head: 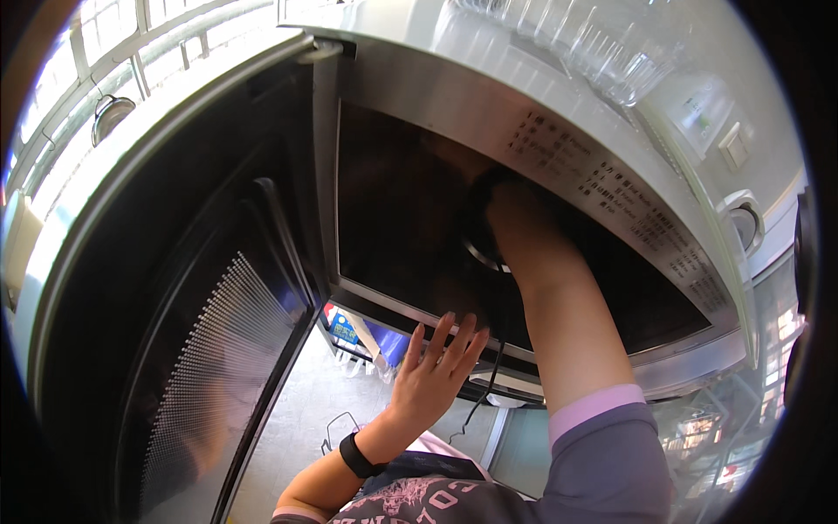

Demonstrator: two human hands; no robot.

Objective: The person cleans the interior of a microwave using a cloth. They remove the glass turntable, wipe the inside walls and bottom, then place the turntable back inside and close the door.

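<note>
A microwave oven with a metal front frame [458,78] stands before me, its door [216,340] swung out to the left. My left hand [435,373], palm down with fingers apart, rests at the lower front edge of the cavity and grips nothing. A dark band circles that wrist. My right arm reaches deep into the dark cavity; my right hand [514,196] is lost in shadow there, near a dark round object with a shiny curved rim [484,255]. Whether the hand grips it cannot be told. A thin black cord [494,373] hangs down over the front edge beside my right forearm.
Clear plastic containers [615,52] sit on top of the oven. A wall switch [734,145] is at the right. Coloured packages [366,337] lie on a shelf below. A small metal pan [112,119] hangs by the barred window at upper left.
</note>
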